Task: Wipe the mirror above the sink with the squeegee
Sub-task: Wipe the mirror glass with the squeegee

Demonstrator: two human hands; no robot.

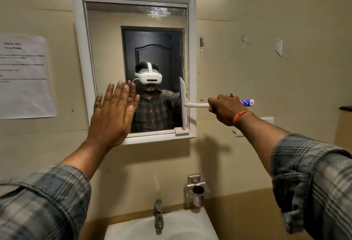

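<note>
Squeegee blade at the mirror's right edge

The squeegee (183,104) stands with its long blade upright against the right edge of the mirror (108,35), its white handle running sideways into the right hand (225,109), whose fingers are curled tight round it; a blue end pokes out past the fist. The left hand (112,115) is spread flat, fingers straight, at the mirror's lower left corner. The mirror has a white frame; a white sink (188,226) with a metal tap (158,216) sits below
</note>
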